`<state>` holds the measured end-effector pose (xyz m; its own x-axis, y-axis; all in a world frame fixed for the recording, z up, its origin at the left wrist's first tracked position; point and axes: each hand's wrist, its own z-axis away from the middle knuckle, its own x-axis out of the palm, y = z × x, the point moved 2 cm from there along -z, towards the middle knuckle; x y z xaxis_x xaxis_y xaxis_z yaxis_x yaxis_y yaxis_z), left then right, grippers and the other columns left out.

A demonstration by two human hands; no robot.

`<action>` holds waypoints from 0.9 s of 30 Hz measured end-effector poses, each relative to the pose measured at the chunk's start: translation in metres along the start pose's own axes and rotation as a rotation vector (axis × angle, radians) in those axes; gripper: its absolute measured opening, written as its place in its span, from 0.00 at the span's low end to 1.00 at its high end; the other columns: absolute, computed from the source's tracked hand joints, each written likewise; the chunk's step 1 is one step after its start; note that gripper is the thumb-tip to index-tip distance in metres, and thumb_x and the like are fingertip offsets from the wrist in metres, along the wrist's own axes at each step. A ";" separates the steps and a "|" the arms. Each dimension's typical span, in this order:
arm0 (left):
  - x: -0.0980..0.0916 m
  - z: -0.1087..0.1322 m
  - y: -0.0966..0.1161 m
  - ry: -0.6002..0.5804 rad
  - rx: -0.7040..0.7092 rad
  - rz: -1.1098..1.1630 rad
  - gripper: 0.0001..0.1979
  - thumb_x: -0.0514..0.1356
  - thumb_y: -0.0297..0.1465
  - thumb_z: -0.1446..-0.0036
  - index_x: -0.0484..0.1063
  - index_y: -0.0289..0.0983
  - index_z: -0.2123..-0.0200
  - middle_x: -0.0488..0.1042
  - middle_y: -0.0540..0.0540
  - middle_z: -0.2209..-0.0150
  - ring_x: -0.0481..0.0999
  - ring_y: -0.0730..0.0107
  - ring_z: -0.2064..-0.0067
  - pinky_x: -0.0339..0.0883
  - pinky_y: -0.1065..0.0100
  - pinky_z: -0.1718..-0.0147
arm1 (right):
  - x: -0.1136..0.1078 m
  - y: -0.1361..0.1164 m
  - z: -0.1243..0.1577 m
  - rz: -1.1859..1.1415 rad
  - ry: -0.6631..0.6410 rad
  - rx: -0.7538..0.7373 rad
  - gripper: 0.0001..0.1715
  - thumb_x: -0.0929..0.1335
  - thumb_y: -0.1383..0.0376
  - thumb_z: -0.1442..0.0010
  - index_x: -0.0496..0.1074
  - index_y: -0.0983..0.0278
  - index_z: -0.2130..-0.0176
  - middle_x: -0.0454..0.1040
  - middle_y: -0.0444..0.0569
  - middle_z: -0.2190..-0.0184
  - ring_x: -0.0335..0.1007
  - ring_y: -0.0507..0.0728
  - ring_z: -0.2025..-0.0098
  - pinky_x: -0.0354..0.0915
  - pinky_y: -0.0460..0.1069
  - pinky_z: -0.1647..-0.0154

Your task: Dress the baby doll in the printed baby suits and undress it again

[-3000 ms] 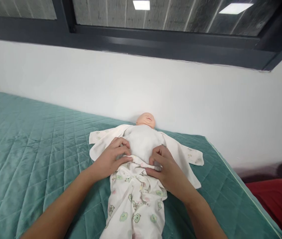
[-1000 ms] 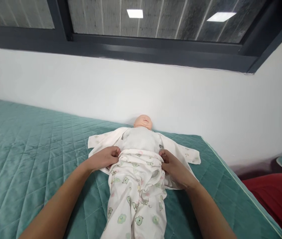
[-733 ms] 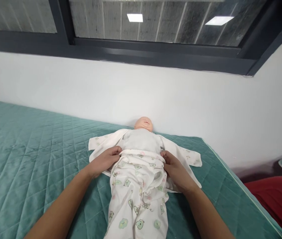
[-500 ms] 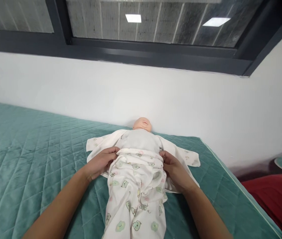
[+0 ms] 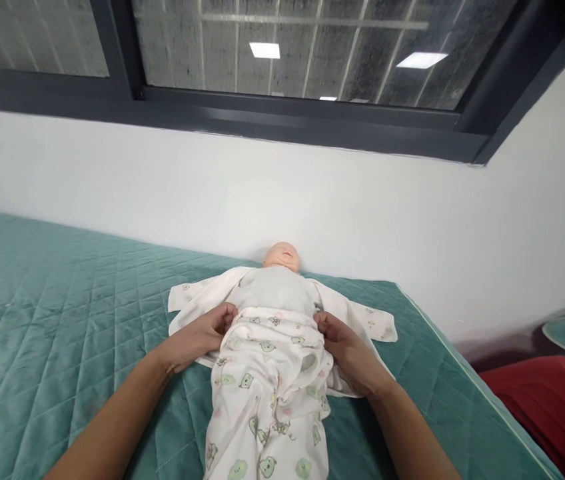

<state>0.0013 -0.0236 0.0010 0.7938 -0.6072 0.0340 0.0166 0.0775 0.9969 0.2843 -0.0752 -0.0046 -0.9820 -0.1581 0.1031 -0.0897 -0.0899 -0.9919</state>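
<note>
A baby doll [image 5: 282,256] lies on its back, its head toward the wall. White baby pants [image 5: 262,387] with green and pink animal prints cover its lower body up to the waist. Pinched at the left side of the waistband is my left hand [image 5: 207,332], fingers closed on the fabric. My right hand [image 5: 345,347] grips the waistband's right side the same way. Under the doll's grey-white torso [image 5: 275,290] a white baby jacket [image 5: 375,323] is spread open, both sleeves out to the sides. The fingertips are partly hidden by cloth.
A green quilted cover [image 5: 87,320] spreads beneath the doll, its piped edge running down the right. Behind stands a white wall [image 5: 212,187] with a dark window frame [image 5: 262,123]. A red plastic object [image 5: 537,393] sits beyond the right edge.
The view has tilted up slightly, so everything sits a little lower. Both hands stay at the waistband's sides, with barely any shift against the doll.
</note>
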 end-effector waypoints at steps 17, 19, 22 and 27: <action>0.000 -0.002 -0.005 0.106 -0.059 -0.122 0.08 0.59 0.32 0.49 0.60 0.39 0.67 0.64 0.54 0.68 0.60 0.74 0.68 0.54 0.73 0.70 | 0.001 0.007 -0.005 0.167 0.127 0.149 0.11 0.69 0.66 0.51 0.64 0.62 0.66 0.70 0.41 0.71 0.59 0.50 0.72 0.52 0.45 0.75; 0.003 -0.006 -0.009 0.191 -0.066 -0.171 0.08 0.58 0.33 0.49 0.62 0.40 0.65 0.66 0.53 0.66 0.64 0.71 0.65 0.58 0.72 0.68 | 0.002 0.005 -0.006 0.207 0.126 0.136 0.10 0.68 0.65 0.52 0.66 0.62 0.66 0.70 0.42 0.72 0.59 0.50 0.73 0.53 0.45 0.74; 0.006 -0.011 -0.011 0.250 -0.070 -0.247 0.08 0.56 0.32 0.49 0.64 0.40 0.64 0.70 0.51 0.65 0.68 0.67 0.61 0.61 0.68 0.62 | 0.003 0.003 -0.007 0.279 0.119 0.083 0.08 0.68 0.64 0.52 0.67 0.63 0.69 0.71 0.43 0.73 0.63 0.52 0.71 0.57 0.47 0.71; 0.006 -0.016 -0.003 0.194 -0.029 -0.399 0.04 0.56 0.32 0.52 0.62 0.39 0.72 0.70 0.50 0.69 0.68 0.64 0.64 0.61 0.67 0.65 | 0.006 -0.001 -0.007 0.365 0.156 -0.044 0.07 0.68 0.61 0.50 0.69 0.62 0.71 0.74 0.45 0.71 0.67 0.57 0.64 0.62 0.49 0.64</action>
<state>0.0152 -0.0149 -0.0030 0.8213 -0.4345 -0.3697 0.3596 -0.1089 0.9267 0.2769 -0.0694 -0.0038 -0.9638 -0.0204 -0.2657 0.2660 -0.0131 -0.9639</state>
